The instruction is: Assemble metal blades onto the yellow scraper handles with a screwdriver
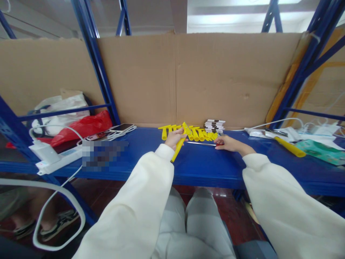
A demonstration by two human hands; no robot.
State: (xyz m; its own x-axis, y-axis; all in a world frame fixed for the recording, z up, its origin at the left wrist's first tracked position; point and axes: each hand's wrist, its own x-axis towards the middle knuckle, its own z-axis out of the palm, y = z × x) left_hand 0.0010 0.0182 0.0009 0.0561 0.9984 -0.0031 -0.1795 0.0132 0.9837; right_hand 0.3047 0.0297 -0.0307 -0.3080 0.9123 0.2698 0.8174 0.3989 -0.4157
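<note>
Centre of the frame: the left hand [174, 138] is closed around a yellow handle [179, 144], which is held slanted, its lower end over the blue shelf [205, 167] and its upper end among a row of yellow handles [198, 133] laid against the cardboard wall [215, 75]; the right hand [225, 142] is laid on the shelf with fingertips pinched on the red end of a thin metal rod [201, 143], which lies flat between the two hands; whether rod and held handle touch cannot be made out. Behind the rod, a small stack of black-and-white pieces [214, 126] is seen, its detail too small to be resolved. Centre left: a patch of the shelf is pixelated and nothing in it can be read; a phone [122, 127], a red bag [86, 126] and a white power strip [58, 158] are placed nearby. Right edge: another yellow handle [290, 147] and a green packet [322, 151] are partly cut off; no writing is legible anywhere. Bare shelf is left open before both hands, up to the front edge; both white sleeves are cut off by the lower border.
</note>
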